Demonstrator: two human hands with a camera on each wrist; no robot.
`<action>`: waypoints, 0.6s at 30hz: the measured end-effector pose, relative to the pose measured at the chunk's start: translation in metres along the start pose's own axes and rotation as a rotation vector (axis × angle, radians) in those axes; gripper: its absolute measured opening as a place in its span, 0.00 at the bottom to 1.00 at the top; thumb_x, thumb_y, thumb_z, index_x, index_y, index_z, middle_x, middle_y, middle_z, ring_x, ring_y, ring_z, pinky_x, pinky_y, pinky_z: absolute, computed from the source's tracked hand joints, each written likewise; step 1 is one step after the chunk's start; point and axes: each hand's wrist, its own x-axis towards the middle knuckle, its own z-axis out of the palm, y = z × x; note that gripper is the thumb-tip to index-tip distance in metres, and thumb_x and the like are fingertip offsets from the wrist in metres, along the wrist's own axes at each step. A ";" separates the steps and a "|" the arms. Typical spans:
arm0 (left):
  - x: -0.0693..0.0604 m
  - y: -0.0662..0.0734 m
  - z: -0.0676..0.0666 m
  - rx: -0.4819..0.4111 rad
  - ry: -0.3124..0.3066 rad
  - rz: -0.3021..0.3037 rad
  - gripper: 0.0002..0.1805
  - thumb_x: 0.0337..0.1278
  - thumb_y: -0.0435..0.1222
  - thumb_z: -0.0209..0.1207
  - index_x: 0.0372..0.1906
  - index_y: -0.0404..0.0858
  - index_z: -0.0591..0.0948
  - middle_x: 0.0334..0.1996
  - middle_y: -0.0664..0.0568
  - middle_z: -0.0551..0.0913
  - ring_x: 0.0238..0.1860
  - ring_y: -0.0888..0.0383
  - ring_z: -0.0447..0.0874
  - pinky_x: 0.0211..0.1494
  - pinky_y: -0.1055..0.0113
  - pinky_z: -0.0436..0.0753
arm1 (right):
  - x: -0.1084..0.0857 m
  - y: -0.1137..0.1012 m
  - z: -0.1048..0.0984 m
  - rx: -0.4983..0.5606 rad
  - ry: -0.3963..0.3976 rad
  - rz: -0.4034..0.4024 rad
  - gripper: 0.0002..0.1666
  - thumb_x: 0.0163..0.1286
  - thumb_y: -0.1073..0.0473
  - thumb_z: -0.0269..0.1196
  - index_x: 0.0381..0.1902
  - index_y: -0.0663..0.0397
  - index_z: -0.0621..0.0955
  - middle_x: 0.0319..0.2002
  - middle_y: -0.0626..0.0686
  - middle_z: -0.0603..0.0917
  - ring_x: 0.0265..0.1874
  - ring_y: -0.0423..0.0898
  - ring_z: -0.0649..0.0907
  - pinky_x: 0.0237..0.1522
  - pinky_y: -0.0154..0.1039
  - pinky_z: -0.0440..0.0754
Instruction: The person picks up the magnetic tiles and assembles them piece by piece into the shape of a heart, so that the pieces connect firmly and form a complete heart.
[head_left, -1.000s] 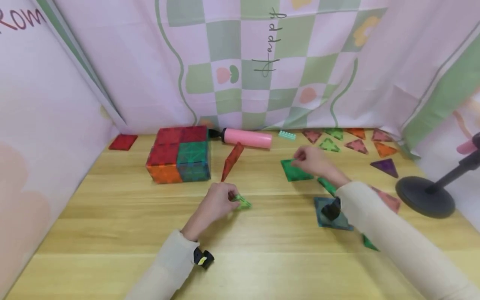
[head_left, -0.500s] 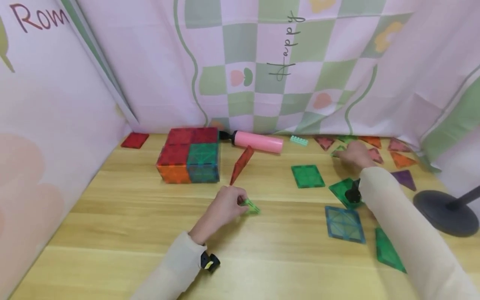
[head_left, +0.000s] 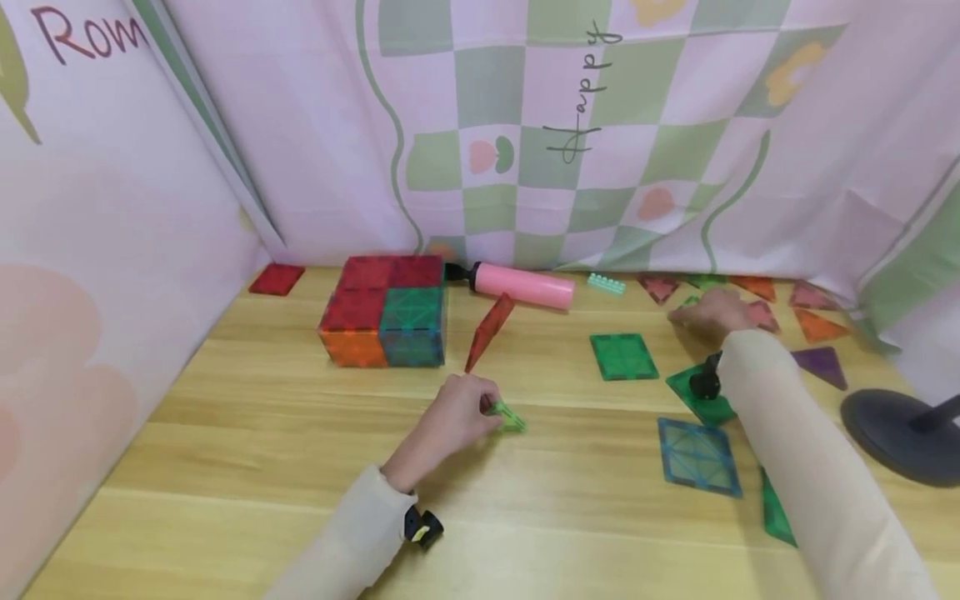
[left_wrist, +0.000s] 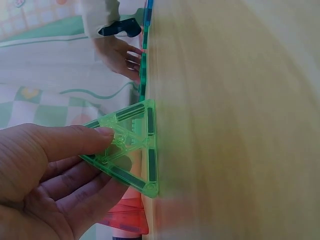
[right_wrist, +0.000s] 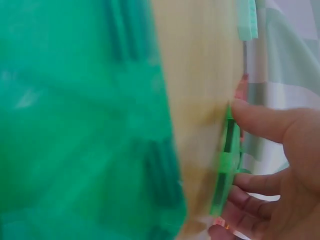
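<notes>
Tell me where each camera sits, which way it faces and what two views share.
Head: worn on the head, facing forward and down at the table; left grip, right grip and both sleeves show.
Left wrist: on that wrist, facing along the tabletop, picture turned sideways; the left grip pinches a clear green triangle, with the right grip farther off.
Right wrist: on that wrist, facing the right grip, at a light green tile; a darker green tile looms close.
Shared: head and left wrist both show the triangle and both grips.

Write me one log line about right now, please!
left grip: pinches light-green triangle | right grip: touches second light-green triangle, hold unclear | green square: flat on table
</notes>
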 end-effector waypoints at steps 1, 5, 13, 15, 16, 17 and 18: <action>0.000 0.000 0.000 -0.003 0.000 -0.002 0.07 0.46 0.29 0.68 0.21 0.39 0.82 0.20 0.54 0.83 0.22 0.66 0.73 0.28 0.75 0.74 | 0.000 -0.001 -0.001 -0.003 -0.015 0.022 0.48 0.62 0.33 0.55 0.52 0.77 0.66 0.56 0.80 0.62 0.55 0.82 0.62 0.47 0.78 0.63; -0.001 0.001 -0.001 -0.001 0.000 -0.002 0.08 0.46 0.29 0.69 0.20 0.39 0.82 0.20 0.54 0.82 0.22 0.66 0.73 0.28 0.75 0.74 | -0.003 0.000 -0.002 0.041 -0.030 0.005 0.52 0.58 0.39 0.62 0.59 0.80 0.58 0.57 0.80 0.59 0.57 0.83 0.56 0.51 0.76 0.62; -0.001 0.002 -0.001 -0.002 -0.006 0.006 0.07 0.47 0.29 0.68 0.21 0.39 0.82 0.21 0.54 0.82 0.23 0.65 0.73 0.28 0.74 0.74 | -0.017 0.007 0.010 0.232 0.113 -0.147 0.46 0.61 0.55 0.65 0.61 0.84 0.57 0.57 0.81 0.62 0.55 0.75 0.65 0.55 0.67 0.67; -0.002 0.002 -0.001 -0.007 -0.004 0.010 0.07 0.47 0.29 0.68 0.21 0.39 0.82 0.21 0.54 0.82 0.23 0.65 0.73 0.28 0.74 0.74 | -0.019 0.008 0.010 0.227 0.160 -0.193 0.36 0.62 0.58 0.64 0.55 0.81 0.65 0.50 0.77 0.70 0.47 0.71 0.72 0.47 0.61 0.74; -0.002 0.002 -0.001 -0.011 -0.003 0.010 0.07 0.47 0.29 0.68 0.22 0.39 0.82 0.21 0.54 0.82 0.22 0.65 0.73 0.28 0.74 0.74 | -0.020 0.009 0.011 0.223 0.182 -0.217 0.29 0.62 0.59 0.63 0.50 0.80 0.69 0.44 0.73 0.74 0.42 0.67 0.74 0.42 0.56 0.76; -0.002 0.002 -0.001 -0.015 -0.001 0.010 0.06 0.47 0.29 0.68 0.22 0.39 0.82 0.21 0.54 0.82 0.22 0.65 0.73 0.28 0.75 0.74 | -0.022 0.009 0.010 0.214 0.202 -0.242 0.22 0.62 0.61 0.63 0.44 0.77 0.72 0.38 0.69 0.76 0.37 0.62 0.75 0.36 0.51 0.76; -0.002 0.003 -0.001 -0.017 0.001 0.009 0.06 0.47 0.29 0.68 0.22 0.39 0.82 0.21 0.54 0.82 0.22 0.65 0.73 0.27 0.75 0.74 | -0.024 0.009 0.010 0.207 0.226 -0.262 0.17 0.62 0.62 0.62 0.39 0.74 0.74 0.34 0.65 0.77 0.33 0.58 0.75 0.32 0.45 0.74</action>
